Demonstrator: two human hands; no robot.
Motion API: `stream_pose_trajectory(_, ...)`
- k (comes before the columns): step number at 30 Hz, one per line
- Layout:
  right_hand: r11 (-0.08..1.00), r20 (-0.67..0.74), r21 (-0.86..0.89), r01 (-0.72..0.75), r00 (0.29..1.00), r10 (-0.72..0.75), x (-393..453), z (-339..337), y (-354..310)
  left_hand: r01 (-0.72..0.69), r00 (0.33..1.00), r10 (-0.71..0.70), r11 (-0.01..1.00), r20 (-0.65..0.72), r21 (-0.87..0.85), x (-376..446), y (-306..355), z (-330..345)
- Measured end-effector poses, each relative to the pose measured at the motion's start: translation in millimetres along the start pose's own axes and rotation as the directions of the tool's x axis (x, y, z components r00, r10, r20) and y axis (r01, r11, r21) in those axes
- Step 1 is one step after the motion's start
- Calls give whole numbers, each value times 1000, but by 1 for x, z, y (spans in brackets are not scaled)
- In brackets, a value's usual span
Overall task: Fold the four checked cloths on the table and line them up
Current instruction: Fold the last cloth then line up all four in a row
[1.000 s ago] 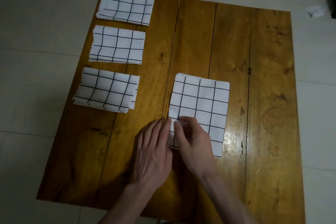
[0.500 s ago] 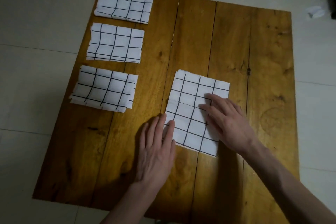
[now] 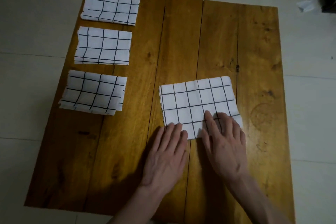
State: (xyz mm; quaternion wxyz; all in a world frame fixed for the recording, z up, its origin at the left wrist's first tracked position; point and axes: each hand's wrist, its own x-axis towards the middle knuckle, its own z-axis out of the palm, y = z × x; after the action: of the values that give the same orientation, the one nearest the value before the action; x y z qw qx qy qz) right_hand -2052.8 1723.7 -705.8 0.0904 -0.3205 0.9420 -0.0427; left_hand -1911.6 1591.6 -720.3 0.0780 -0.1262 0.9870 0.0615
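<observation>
Where fingers (image 3: 211, 117) press — cloth (image 3: 196, 100) beneath, flat

three folded checked cloths (image 3: 101, 46) line the table's left edge; a fourth cloth (image 3: 197, 102) lies flat mid-table.

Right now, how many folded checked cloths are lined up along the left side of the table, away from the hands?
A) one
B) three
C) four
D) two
B: three folded cloths lie in a column on the left, the far cloth, the middle cloth and the near cloth, while the fourth cloth lies under both hands.
</observation>
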Motion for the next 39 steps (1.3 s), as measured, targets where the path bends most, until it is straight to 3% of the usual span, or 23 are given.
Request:
stream_pose_trajectory(5,983,-51,24,180,983,-178,-15,5,4,71,997,-71,997,-22,-23,-1,0,-2)
stream_pose_trajectory(9,908,16,28,418,908,-419,-26,7,-3,-7,1000,5,997,-27,-78,0,3,-3)
stream_pose_trajectory(11,894,55,25,447,893,-447,-30,13,-5,-23,1000,22,995,-4,-94,-1,1,-1)
stream_pose_trajectory(23,910,164,16,415,897,-411,-32,18,9,-61,996,68,993,63,-100,-10,-14,4)
stream_pose_trajectory(34,988,166,24,152,974,-153,-45,13,61,32,996,-28,999,80,-41,-22,-17,6)
stream_pose_trajectory(39,991,162,62,119,978,-128,-46,13,58,62,995,-59,998,74,-33,-27,-17,8)
